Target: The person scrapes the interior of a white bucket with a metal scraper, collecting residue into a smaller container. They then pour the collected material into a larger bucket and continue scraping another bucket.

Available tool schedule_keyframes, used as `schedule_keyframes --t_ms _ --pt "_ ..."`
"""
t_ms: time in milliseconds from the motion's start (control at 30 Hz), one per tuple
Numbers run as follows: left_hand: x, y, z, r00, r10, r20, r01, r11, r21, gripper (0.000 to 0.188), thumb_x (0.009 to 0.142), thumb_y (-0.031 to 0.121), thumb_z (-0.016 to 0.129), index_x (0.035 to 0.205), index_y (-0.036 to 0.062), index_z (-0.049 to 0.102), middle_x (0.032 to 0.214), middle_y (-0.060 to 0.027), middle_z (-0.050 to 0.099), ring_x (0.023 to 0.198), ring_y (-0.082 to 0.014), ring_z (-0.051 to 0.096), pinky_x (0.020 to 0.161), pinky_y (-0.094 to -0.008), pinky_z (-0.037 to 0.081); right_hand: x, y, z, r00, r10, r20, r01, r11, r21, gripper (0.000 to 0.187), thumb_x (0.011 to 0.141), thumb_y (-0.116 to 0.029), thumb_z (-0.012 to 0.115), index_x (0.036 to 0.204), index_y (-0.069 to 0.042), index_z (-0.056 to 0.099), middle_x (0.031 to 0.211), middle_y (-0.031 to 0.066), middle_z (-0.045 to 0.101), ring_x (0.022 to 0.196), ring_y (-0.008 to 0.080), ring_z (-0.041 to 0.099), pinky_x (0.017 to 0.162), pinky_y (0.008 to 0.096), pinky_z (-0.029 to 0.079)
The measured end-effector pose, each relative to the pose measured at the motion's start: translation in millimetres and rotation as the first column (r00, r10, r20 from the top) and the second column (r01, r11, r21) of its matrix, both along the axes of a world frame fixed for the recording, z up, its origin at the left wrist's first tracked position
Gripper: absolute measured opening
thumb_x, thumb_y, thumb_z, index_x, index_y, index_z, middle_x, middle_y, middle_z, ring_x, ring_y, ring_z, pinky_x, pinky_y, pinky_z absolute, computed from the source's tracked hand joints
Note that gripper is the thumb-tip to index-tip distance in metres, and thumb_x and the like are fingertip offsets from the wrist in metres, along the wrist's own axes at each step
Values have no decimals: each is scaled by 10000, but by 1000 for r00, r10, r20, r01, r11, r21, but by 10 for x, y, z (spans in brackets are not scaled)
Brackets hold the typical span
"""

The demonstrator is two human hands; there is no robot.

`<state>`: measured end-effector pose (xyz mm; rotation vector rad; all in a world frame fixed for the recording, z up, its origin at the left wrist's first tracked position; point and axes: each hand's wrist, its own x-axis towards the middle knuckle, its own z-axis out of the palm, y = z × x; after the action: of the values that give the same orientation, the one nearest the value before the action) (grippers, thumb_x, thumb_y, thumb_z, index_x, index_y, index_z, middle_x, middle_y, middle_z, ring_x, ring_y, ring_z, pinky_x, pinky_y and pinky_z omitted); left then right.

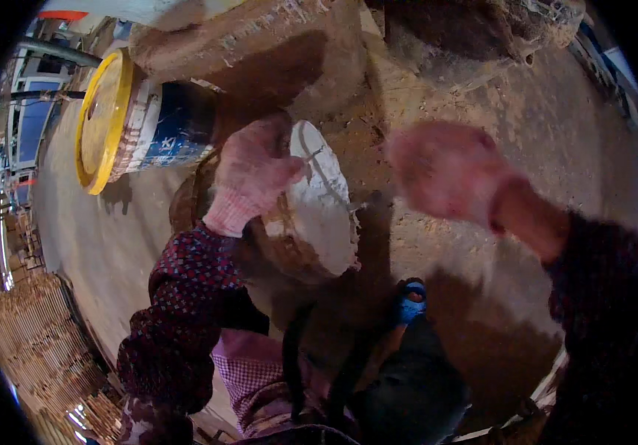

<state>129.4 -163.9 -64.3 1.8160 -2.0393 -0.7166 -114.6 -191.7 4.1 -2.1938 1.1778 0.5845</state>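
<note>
A thick, rounded piece with a whitish oval face and brown sides (322,196) stands tilted in front of me. My left hand (256,170), in a pale pink knit glove, grips its upper left edge, with the thumb against the white face. The fingers behind the edge are partly hidden. A thin dark line, perhaps a crack or a wire, crosses the face. To the right, my right hand (445,174) is raised above the ground, apart from the piece. It wears the same kind of glove and looks bunched up, but motion blurs its fingers.
A bucket with a yellow rim (104,122) and blue-white side lies at the left. Behind the piece sits a large brown block (282,52). Crumpled plastic sheeting (511,44) covers something at the far right. Stacked slats (44,341) stand lower left; my blue sandal (411,304) is near.
</note>
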Motion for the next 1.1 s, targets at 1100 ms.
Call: schedule_keyframes --t_ms 1100 --pt "71 -702 -105 983 89 -160 -52 973 223 486 623 99 678 1089 -35 660 983 -81 683 876 -156 618 831 -282 482 -588 -449 -2124 945 254 205 -304 913 271 178 796 -177 565 799 -34 670 761 145 642 705 277 635 667 356 539"
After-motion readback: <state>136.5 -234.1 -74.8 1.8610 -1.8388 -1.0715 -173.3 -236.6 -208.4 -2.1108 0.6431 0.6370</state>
